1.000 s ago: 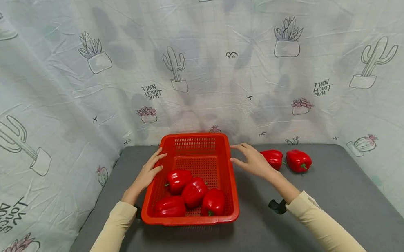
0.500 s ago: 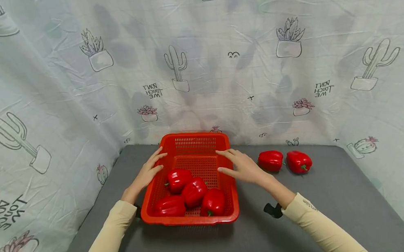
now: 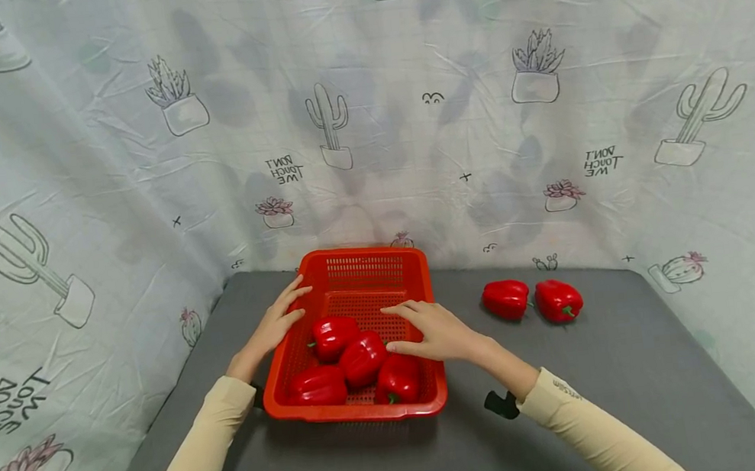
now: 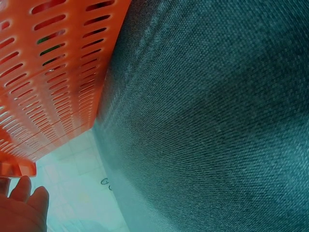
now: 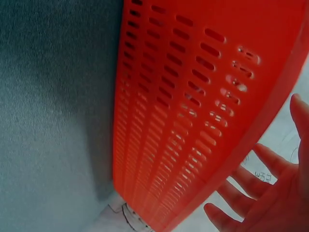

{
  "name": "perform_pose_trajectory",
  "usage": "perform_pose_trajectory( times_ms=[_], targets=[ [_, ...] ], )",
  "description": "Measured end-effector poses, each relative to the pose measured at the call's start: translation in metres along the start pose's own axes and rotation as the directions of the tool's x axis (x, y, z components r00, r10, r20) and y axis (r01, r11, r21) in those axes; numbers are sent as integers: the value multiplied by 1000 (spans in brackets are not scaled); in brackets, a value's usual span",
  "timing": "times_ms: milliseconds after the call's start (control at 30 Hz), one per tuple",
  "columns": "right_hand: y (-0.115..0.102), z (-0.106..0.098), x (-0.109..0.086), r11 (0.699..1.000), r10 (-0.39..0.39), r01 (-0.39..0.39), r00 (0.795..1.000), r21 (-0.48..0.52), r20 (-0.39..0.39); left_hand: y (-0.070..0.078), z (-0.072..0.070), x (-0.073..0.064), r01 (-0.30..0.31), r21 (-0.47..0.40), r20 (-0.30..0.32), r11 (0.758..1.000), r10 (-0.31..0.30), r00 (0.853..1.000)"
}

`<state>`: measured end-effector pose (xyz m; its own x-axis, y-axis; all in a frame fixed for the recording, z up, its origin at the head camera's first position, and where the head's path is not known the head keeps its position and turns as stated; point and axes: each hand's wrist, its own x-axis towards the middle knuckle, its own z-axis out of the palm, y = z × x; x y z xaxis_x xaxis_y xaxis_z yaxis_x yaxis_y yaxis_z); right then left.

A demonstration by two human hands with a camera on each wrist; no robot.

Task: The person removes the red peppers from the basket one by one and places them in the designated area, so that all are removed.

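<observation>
A red perforated plastic basket point(image 3: 358, 415) holds several glossy red bell peppers point(image 3: 363, 358), grouped toward its near end. At the basket's left rim, my left hand point(image 3: 276, 324) lies with its fingers extended; the left wrist view shows its fingertips point(image 4: 37, 199) by the far corner. My right hand point(image 3: 432, 331) reaches over the right rim, fingers spread and nothing in them. Its thumb is close over the right-hand pepper point(image 3: 400, 380), partly covering it. In the right wrist view, the right fingers point(image 5: 248, 182) show beyond the rim.
Two more red bell peppers, one on the left point(image 3: 505, 299) and one on the right point(image 3: 559, 301), lie on the grey table point(image 3: 614, 387) right of the basket. A pale curtain point(image 3: 382, 150) printed with cacti hangs behind and along the sides.
My right hand has moved left from outside the basket's right rim to over its inside, then nearer me, uncovering the left loose pepper. The left hand and basket stay put.
</observation>
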<state>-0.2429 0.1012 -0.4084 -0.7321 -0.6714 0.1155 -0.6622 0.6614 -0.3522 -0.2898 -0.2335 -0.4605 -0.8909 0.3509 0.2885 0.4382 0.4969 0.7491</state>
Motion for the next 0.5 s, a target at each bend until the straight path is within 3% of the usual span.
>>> perform_pose_trajectory(
  times_ms=[133,500],
  targets=[
    [-3,3,0,1000,-18,18,1000,-2,24,-16,4,2,-2,9,-6,1000,2,1000],
    [0,19,0,998,-59,56,990,23,125,-15,4,2,0,7,-8,1000,0,1000]
  ],
)
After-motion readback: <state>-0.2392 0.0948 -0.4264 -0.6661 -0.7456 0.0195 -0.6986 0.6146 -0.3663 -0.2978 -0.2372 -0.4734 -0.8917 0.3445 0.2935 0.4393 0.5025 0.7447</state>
